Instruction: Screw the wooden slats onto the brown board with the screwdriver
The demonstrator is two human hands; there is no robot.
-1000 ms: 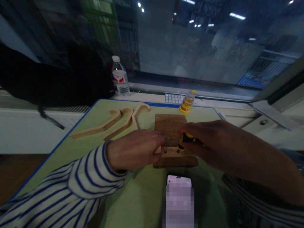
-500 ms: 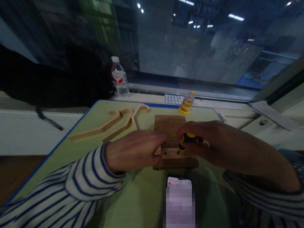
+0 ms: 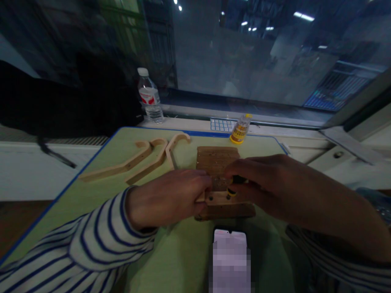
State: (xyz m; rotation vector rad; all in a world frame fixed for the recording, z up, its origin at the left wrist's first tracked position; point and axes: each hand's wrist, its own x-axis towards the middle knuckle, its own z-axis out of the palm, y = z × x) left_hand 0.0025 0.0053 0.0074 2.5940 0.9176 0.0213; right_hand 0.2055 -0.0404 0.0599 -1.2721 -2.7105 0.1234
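A light wooden strip (image 3: 218, 198) lies across a brown wooden board (image 3: 217, 158), and two dark screws show in the strip. My left hand (image 3: 172, 197) is closed on the strip's left end. In my right hand (image 3: 265, 179) is a short black and yellow screwdriver (image 3: 234, 185), gripped between thumb and fingers. Its lower end meets the right screw (image 3: 228, 196). Part of the screwdriver and the strip's right end are hidden behind my right hand.
Several curved wooden pieces (image 3: 146, 165) lie on the green table (image 3: 171, 252) at the left. A phone (image 3: 229, 260) rests near the front. Behind stand a water bottle (image 3: 150, 97) and a small yellow-capped bottle (image 3: 240, 129), below the window.
My right fingers have turned around the screwdriver, covering more of its handle. My left hand stays on the strip. The whole view has shifted slightly.
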